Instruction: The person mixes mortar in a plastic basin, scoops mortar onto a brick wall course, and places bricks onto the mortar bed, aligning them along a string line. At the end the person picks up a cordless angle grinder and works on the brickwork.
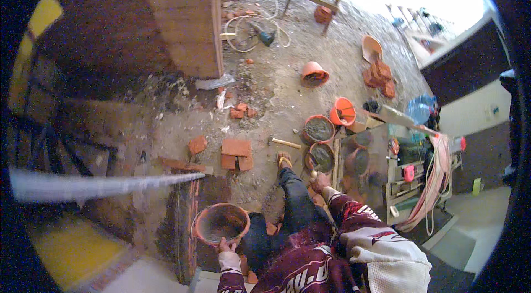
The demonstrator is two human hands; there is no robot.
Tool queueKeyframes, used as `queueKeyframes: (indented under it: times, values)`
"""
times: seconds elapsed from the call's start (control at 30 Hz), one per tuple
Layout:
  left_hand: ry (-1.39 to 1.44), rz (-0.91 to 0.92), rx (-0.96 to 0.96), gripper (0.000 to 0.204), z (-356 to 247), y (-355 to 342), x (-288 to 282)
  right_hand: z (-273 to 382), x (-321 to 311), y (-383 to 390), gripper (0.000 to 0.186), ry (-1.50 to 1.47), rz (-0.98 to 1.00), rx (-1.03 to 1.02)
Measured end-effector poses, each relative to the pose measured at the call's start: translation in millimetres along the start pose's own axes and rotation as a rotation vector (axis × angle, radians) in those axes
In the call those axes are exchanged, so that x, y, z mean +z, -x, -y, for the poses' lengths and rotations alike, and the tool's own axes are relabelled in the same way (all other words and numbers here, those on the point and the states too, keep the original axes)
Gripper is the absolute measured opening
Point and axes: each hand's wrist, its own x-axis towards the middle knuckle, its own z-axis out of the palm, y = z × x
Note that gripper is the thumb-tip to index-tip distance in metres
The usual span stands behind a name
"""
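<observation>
My left hand [225,247] is closed on the near rim of an orange bucket [223,209], grey with mortar inside and tilted so that its mouth shows. It stands by a low brick wall edge [193,232]. My right hand [319,183] reaches forward, closed round the pale handle of a trowel [313,173], whose blade I cannot make out in the mortar. That hand is at the near side of another orange bucket [320,156] filled with wet grey mortar. Just beyond it a second mortar bucket [318,129] touches it.
A hammer [285,142] lies on the floor beyond my sandalled foot [284,159]. Stacked bricks [237,155] sit left of it. More buckets [343,111] stand farther off. A glossy panel [365,166] leans at the right near a wooden pallet. A coiled hose [243,33] lies far back.
</observation>
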Motion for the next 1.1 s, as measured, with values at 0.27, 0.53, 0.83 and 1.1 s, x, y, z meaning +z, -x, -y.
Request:
queueKeyframes:
  times: [0.27, 0.53, 0.83, 1.1]
  values:
    - [0.616, 0.103, -0.649, 0.056, -92.5, -171.4, 111.1, -102.3, 70.6, -18.8, 0.031, -0.583, 0.046, 0.377]
    - [0.405, 0.205, -0.483, 0.051, -385.5, -286.6, 356.9, -147.0, 41.6, -22.3, 0.041, -0.548, -0.099, 0.4]
    - [0.545, 0.694, -0.284, 0.067, -544.1, -281.4, 471.0, -155.9, 11.5, -155.1, 0.057, -0.74, -0.24, 0.427]
    - [-0.182, 0.49, -0.427, 0.026, -270.4, -165.3, 295.3, -139.9, 36.4, -308.3, 0.035, -1.388, -0.165, 0.592]
